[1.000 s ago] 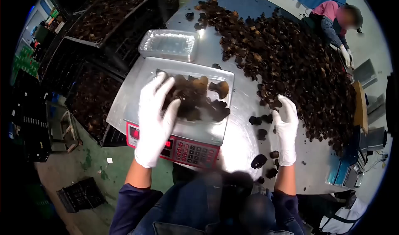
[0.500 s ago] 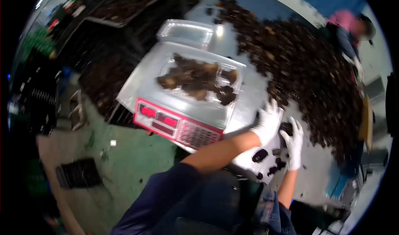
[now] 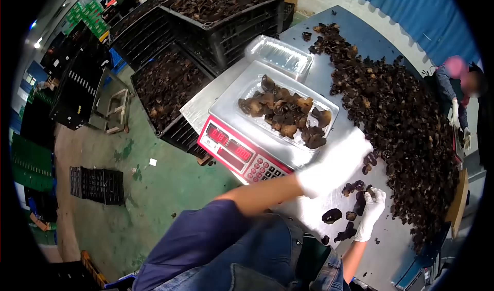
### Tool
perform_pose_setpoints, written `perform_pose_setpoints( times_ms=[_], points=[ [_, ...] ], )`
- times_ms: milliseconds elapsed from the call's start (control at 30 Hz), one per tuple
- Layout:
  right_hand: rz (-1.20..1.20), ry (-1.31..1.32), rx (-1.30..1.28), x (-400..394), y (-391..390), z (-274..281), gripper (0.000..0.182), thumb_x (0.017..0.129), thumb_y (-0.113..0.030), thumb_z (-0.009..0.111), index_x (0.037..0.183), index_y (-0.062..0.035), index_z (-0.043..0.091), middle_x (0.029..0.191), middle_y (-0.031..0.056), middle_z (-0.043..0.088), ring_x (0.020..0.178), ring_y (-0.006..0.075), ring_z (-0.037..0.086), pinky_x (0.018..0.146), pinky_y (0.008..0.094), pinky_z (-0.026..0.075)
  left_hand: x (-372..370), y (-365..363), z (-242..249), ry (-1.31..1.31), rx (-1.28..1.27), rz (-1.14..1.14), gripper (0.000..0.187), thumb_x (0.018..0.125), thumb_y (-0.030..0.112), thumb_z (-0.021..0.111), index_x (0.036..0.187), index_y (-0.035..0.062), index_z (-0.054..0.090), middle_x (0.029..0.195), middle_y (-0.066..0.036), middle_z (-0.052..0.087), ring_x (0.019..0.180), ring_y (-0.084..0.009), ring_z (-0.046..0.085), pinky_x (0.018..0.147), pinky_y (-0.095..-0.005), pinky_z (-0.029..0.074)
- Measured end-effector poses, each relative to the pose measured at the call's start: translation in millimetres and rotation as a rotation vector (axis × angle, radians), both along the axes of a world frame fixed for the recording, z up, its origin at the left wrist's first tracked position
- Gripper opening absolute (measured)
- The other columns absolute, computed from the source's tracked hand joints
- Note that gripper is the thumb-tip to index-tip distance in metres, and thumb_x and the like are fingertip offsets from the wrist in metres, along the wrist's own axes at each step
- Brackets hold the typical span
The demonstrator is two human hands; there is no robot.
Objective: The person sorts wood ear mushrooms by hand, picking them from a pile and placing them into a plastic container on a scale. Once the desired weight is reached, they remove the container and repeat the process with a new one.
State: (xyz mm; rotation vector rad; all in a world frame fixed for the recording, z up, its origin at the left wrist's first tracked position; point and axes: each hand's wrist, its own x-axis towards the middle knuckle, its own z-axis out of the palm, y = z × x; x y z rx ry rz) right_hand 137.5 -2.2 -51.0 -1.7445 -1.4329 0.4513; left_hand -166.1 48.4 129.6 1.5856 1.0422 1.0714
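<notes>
Looks forward and down from the head, close above left hand (image 3: 337, 163) and right hand (image 3: 374, 206), wide enough to take in worktop (image 3: 388, 232), floor (image 3: 154, 201) and far curtain (image 3: 401, 13).

The scale (image 3: 257, 136) sits on the left portion of the table (image 3: 383, 255). A tray (image 3: 252, 89) containing fungus pieces (image 3: 283, 111) rests on the scale. A second tray (image 3: 280, 57) lies beyond the scale's far edge. The main pile (image 3: 401, 126) occupies the right; loose pieces (image 3: 332, 216) lie near, left of it. A filled crate (image 3: 247, 31) stands at far left. A floor crate (image 3: 98, 185) stands at near left.
</notes>
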Motion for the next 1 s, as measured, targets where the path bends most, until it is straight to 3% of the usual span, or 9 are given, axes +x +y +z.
perform_pose_setpoints(
  times_ms=[33, 67, 300, 367, 567, 633, 700, 800, 1000],
  points=[
    [-0.011, -0.001, 0.006, -5.8, 0.7, 8.5, 0.024, 0.077, 0.01, 0.071, 0.099, 0.0024, 0.065, 0.102, 0.0052, 0.058, 0.082, 0.0124, 0.06, 0.073, 0.0247, 0.05, -22.9, 1.3, -7.9, -0.237, 0.217, 0.076, 0.024, 0.085, 0.006, 0.058, 0.109, 0.006, 0.059, 0.102, -0.012, 0.057, 0.095, -0.0235, 0.058, 0.082, -0.0292, 0.051],
    [-0.002, -0.048, 0.006, -17.9, 2.6, 23.1, 0.024, 0.077, 0.01, 0.072, 0.099, 0.0016, 0.065, 0.102, 0.0047, 0.058, 0.083, 0.0119, 0.06, 0.072, 0.0245, 0.05, -49.3, 14.0, -6.2, 0.342, 0.634, 0.366, 0.025, 0.083, 0.005, 0.06, 0.107, 0.0091, 0.062, 0.097, -0.012, 0.057, 0.091, -0.0238, 0.057, 0.081, -0.0331, 0.05],
    [0.095, -0.386, -0.076, -63.0, 21.4, 49.2, 0.043, 0.069, -0.005, 0.078, 0.111, -0.0081, 0.067, 0.107, 0.0116, 0.064, 0.102, 0.0274, 0.061, 0.089, 0.0344, 0.05, -188.1, 54.6, -41.7, 0.412, 0.336, 0.658, 0.029, 0.077, 0.007, 0.064, 0.106, 0.004, 0.066, 0.097, -0.012, 0.06, 0.094, -0.0275, 0.061, 0.087, -0.0356, 0.049],
    [0.12, -0.234, -0.021, -90.1, 31.1, 61.3, 0.049, 0.074, -0.006, 0.075, 0.121, -0.0083, 0.064, 0.12, 0.0135, 0.062, 0.114, 0.0291, 0.058, 0.098, 0.0357, 0.047, -201.6, 54.4, -51.1, 0.706, 0.244, 0.534, 0.036, 0.08, 0.015, 0.069, 0.114, 0.0064, 0.065, 0.112, -0.014, 0.059, 0.109, -0.0314, 0.056, 0.1, -0.0395, 0.044],
    [0.215, 0.251, -0.054, -202.0, 83.9, 69.3, 0.048, 0.102, -0.034, 0.049, 0.137, -0.0016, 0.049, 0.12, 0.0131, 0.062, 0.111, 0.0236, 0.059, 0.097, 0.0353, 0.046, -205.4, 52.2, -74.0, 0.597, 0.202, 0.556, 0.035, 0.094, 0.027, 0.058, 0.123, 0.0075, 0.065, 0.132, -0.016, 0.055, 0.121, -0.0324, 0.052, 0.105, -0.0404, 0.041],
    [0.514, 1.219, -0.331, -230.7, 83.8, 101.9, 0.056, 0.102, -0.045, 0.049, 0.138, -0.0017, 0.049, 0.138, 0.0119, 0.053, 0.125, 0.021, 0.051, 0.103, 0.0347, 0.042, -202.7, 52.8, -82.6, 0.59, 0.22, 0.551, 0.034, 0.097, 0.026, 0.054, 0.123, 0.0084, 0.065, 0.133, -0.015, 0.055, 0.12, -0.0318, 0.053, 0.104, -0.0402, 0.041],
    [0.42, 1.182, -0.423, -231.4, 84.8, 105.5, 0.054, 0.103, -0.048, 0.043, 0.132, -0.004, 0.053, 0.116, 0.0109, 0.061, 0.096, 0.0193, 0.062, 0.072, 0.0341, 0.054, -188.1, 47.6, -79.6, 0.402, 0.165, 0.503, 0.033, 0.098, 0.026, 0.05, 0.122, 0.0087, 0.066, 0.132, -0.015, 0.055, 0.12, -0.0313, 0.051, 0.104, -0.0397, 0.04],
    [0.556, 1.499, -0.294, -203.1, 68.4, 102.7, 0.05, 0.105, -0.044, 0.039, 0.131, -0.004, 0.055, 0.118, 0.0137, 0.061, 0.093, 0.022, 0.061, 0.079, 0.0391, 0.057, -157.6, 39.8, -77.2, 0.492, 0.224, 0.477, 0.032, 0.099, 0.026, 0.05, 0.12, 0.0078, 0.067, 0.131, -0.016, 0.055, 0.12, -0.0323, 0.05, 0.104, -0.0395, 0.041],
    [0.103, 1.551, -0.197, -79.9, 1.6, 91.4, 0.039, 0.103, -0.033, 0.05, 0.128, -0.004, 0.057, 0.121, 0.0133, 0.062, 0.102, 0.0245, 0.064, 0.079, 0.0398, 0.057, -41.2, 20.8, -47.0, 0.518, 0.305, 0.163, 0.038, 0.096, 0.027, 0.057, 0.127, 0.0031, 0.059, 0.134, -0.017, 0.053, 0.121, -0.0349, 0.049, 0.104, -0.0401, 0.04]
  ],
)
